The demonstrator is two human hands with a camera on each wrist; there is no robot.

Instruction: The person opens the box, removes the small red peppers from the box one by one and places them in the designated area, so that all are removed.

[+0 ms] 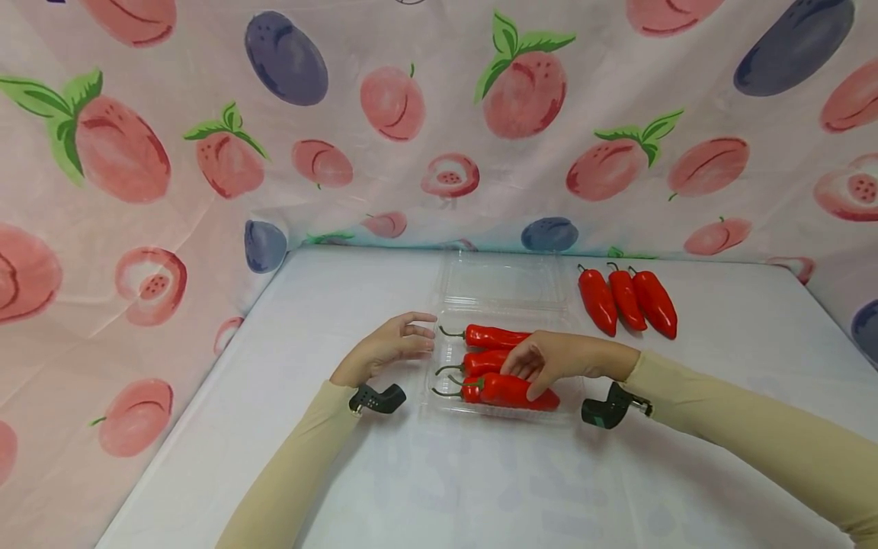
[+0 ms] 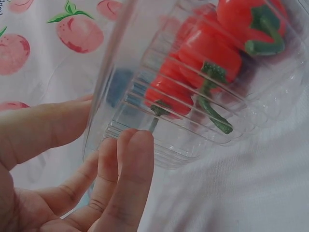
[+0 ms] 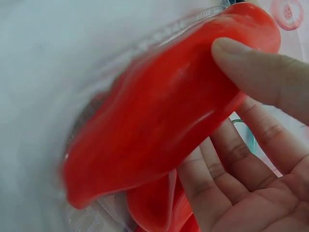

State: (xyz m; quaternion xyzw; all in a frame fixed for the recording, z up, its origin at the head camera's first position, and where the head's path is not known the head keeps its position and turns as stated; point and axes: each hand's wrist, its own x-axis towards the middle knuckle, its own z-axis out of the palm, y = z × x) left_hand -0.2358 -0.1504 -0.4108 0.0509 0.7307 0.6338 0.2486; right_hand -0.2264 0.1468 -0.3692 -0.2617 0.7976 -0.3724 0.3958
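Note:
A red chili pepper [image 1: 506, 390] with a green stem is pinched between the thumb and fingers of my right hand [image 1: 559, 357], low over the front of a clear plastic box [image 1: 449, 351]. In the right wrist view the held pepper [image 3: 154, 116] lies tilted above other red peppers. Several peppers [image 1: 490, 336] lie side by side in the box, stems pointing left. My left hand [image 1: 387, 347] is at the box's left end, fingers loosely extended. Through the ribbed wall [image 2: 159, 72] in the left wrist view, pepper stems show near those fingers; firm contact is hard to judge.
The box's clear lid [image 1: 504, 280] lies folded back behind it. Three more red peppers [image 1: 626, 300] rest on the white tabletop [image 1: 521, 488] at the back right. A fruit-patterned cloth [image 1: 391, 99] hangs behind and at the sides. Dark wrist mounts [image 1: 607, 408] protrude below the wrists.

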